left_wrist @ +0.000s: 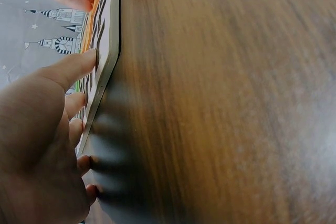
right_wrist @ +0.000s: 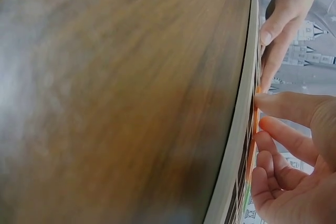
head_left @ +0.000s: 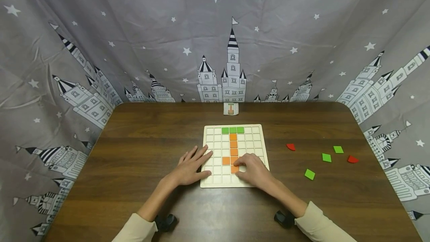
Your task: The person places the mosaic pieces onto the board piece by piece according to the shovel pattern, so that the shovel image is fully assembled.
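A pale gridded board (head_left: pixel 209 137) lies on the table with three green square tiles (head_left: pixel 233 130) in its top row. Several orange square tiles (head_left: pixel 233 144) run down a column below them, with another orange tile (head_left: pixel 226 161) to the left of that column. My right hand (head_left: pixel 256 173) pinches the lowest orange tile (head_left: pixel 234 169) at its place in the column, thumb and index finger at its edges. My left hand (head_left: pixel 188 169) rests its spread fingers on the board's left side; in the left wrist view the thumb (left_wrist: pixel 79 67) lies over the rim.
To the board's right lie three loose green tiles (head_left: pixel 326 157) and two red quarter-round pieces (head_left: pixel 290 147), (head_left: pixel 352 159) being the farther red piece. A small picture card (head_left: pixel 230 109) stands at the table's back edge, before a grey castle-print curtain (head_left: pixel 161 18).
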Motion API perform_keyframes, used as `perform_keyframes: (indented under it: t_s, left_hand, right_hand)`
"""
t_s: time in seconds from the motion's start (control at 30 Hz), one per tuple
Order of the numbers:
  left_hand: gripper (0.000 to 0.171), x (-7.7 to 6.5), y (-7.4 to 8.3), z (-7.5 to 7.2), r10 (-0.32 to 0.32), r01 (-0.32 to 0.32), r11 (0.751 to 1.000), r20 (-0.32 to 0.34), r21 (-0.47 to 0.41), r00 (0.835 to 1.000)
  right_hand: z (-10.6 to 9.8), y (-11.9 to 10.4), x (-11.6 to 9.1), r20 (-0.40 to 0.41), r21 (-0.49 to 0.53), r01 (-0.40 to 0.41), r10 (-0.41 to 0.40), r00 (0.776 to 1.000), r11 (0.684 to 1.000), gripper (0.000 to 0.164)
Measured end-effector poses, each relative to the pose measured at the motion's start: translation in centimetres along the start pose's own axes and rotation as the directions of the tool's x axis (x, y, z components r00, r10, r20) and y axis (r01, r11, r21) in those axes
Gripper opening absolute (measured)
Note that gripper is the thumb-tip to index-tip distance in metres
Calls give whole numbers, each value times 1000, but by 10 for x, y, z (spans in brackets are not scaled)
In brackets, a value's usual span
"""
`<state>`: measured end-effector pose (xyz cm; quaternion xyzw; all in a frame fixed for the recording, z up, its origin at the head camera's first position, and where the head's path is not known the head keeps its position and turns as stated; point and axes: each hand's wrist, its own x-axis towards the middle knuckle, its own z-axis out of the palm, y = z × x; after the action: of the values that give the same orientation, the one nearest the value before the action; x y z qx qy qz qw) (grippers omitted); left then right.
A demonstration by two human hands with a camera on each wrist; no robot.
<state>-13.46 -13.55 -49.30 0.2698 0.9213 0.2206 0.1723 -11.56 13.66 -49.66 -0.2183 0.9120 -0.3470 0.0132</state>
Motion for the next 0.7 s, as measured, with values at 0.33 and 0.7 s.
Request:
perform_keyframes:
  t_s: [0.33,0.7]
  left_hand:
    - [68,-1,-2,1,9,-9,1000,-3,-1,1000]
    - [69,-1,-1,0,25,-25,1000,-25,-8,999]
  right_hand:
    - [-20,7,-7,-45,28,-65,67,997,997,21]
    - [-68,34,-40,-144,17,-74,75,987,997,23]
